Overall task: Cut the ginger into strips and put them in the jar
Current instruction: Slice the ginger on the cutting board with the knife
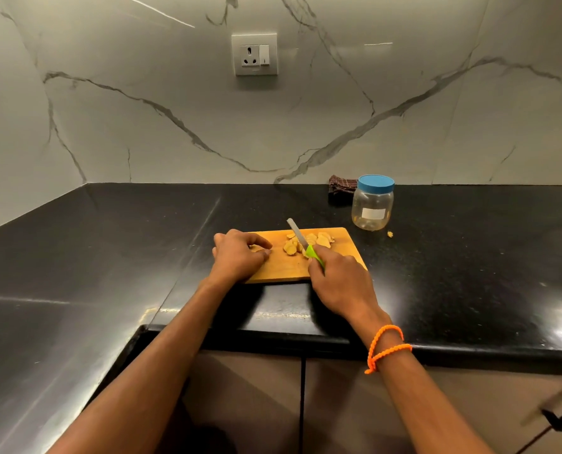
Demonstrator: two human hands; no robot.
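I am observing the cutting step in progress. My right hand [338, 276] is grasping the green-handled knife [301, 239], its blade lying over the ginger [309, 242] slices piled at the middle of the wooden cutting board [282, 268]. My left hand [238, 253] is resting curled on the board's left end, seemingly pinching 1 small piece, though I cannot tell for certain. The jar [373, 203] is standing on the black table [109, 257] just beyond the board's far right corner, its blue lid on. In my judgement, slices are still awaiting reduction to strips; next, the left hand is needing to steady the pile, and the lid must come off before transfer.
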